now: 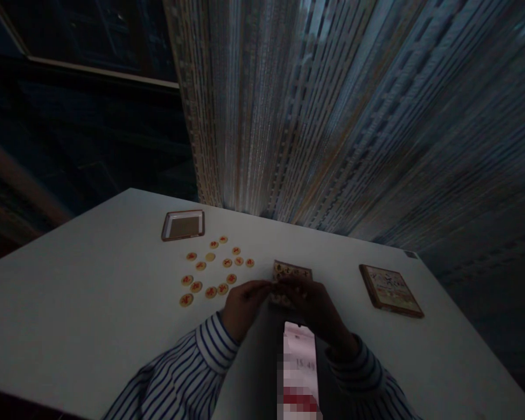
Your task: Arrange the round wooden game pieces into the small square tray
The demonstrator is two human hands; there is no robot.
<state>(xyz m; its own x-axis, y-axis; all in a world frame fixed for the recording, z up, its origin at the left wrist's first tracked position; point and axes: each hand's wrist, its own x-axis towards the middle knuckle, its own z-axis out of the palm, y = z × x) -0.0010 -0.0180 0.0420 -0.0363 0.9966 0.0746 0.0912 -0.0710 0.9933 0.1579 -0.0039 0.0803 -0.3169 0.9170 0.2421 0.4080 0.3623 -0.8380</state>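
Note:
My left hand (244, 304) and my right hand (317, 306) meet over a small brown rectangle with rows of round, dark-marked shapes (292, 270), which looks like a set of Chinese chess pieces. The fingers of both hands are pinched close together at its left side. Whatever is between the fingertips is too dark and small to make out. To the left of my left hand lie several loose round Chinese chess pieces (210, 292), pale wood, most with red characters showing. One piece (210, 256) shows a plain face.
A shallow open box part (163, 231) with a brown rim lies at the back left. On the right is a flat box with a printed cover (392, 290). A lit phone (300, 356) is between my forearms. Behind the white table (91, 280) hangs a patterned curtain (262, 116).

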